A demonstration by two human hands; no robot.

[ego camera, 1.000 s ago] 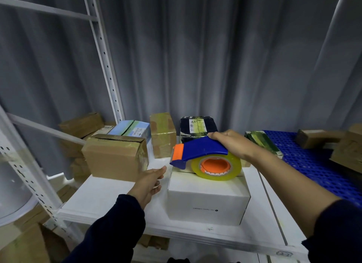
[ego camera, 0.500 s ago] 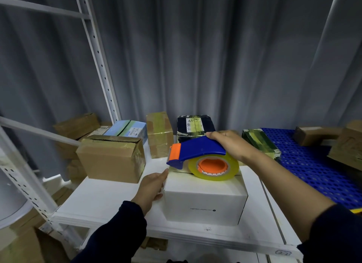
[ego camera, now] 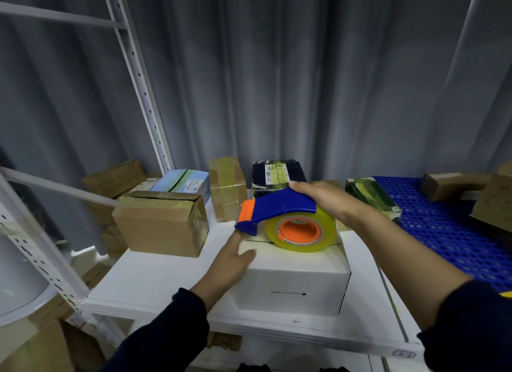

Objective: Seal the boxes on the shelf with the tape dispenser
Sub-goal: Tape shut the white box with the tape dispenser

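Head view: right hand [ego camera: 329, 202], grip curled round the dispenser [ego camera: 282, 205], sets its nose at the box's [ego camera: 291, 288] left top edge on the shelf [ego camera: 166, 283]. Left hand [ego camera: 231, 261] presses flat, steadying. Taping looks about to start; next, draw it across firmly.

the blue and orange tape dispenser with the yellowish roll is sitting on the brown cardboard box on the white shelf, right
Not the brown one. The head view shows the blue and orange tape dispenser on the white box on the white shelf; the brown cardboard box stands apart to its left. The rest is right.
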